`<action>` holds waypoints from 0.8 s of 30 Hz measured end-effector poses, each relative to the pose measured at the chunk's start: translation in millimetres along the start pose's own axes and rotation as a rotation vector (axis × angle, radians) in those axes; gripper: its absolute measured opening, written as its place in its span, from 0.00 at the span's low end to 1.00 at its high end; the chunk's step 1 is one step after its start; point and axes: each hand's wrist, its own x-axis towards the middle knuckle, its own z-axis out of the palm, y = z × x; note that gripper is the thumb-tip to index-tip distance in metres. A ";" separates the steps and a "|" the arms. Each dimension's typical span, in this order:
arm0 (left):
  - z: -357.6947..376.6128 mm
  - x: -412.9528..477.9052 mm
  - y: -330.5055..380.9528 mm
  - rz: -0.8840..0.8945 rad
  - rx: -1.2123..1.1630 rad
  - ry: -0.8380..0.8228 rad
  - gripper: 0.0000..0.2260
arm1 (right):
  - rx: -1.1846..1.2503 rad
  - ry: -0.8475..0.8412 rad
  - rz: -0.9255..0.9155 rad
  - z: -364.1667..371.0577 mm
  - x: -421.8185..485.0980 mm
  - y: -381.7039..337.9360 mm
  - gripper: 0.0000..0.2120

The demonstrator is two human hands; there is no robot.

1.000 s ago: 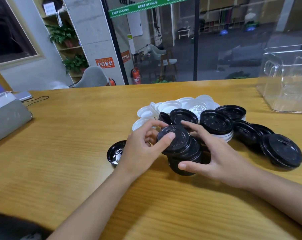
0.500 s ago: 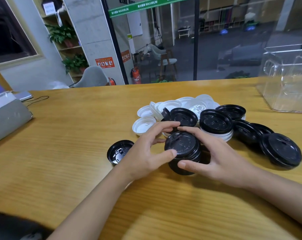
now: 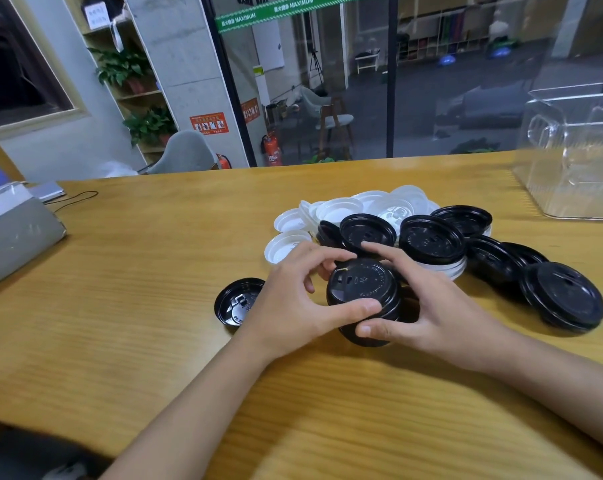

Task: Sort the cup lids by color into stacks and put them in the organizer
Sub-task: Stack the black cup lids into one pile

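Both hands are on the job. Left hand (image 3: pixel 293 306) has its thumb on the near rim of the black stack (image 3: pixel 362 289) and its fingers curled round the far side. Right hand (image 3: pixel 442 306) wraps the stack from 3 o'clock, thumb low on the near edge. Both grip the stack and hold nothing else. Stack sits on the table (image 3: pixel 137 271) at centre, just at 6 o'clock of the unsorted pile.

Risks as I read them:
- Stack looks unevenly nested, with the bottom lids poking out toward 6 o'clock. A side squeeze on the lift could shear it or pop a lid out.
- Black lids (image 3: pixel 431 239) at 1 o'clock rest on white lids (image 3: pixel 338 209). Grabbing a bunch could drag a white one into the black stack.
- Loose black lid (image 3: pixel 236 303) at 9 o'clock is upside down, just beside the left wrist. Easy to knock with the forearm, or to forget.
- Organizer (image 3: pixel 577 188) is at 2 o'clock, well apart, with the pile between. A low carry could clip the pile and scatter it, so lift high first.
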 end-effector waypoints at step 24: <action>12.0 -6.7 9.8 -0.088 0.050 0.008 0.23 | -0.088 0.061 -0.027 1.0 -2.3 -3.3 0.46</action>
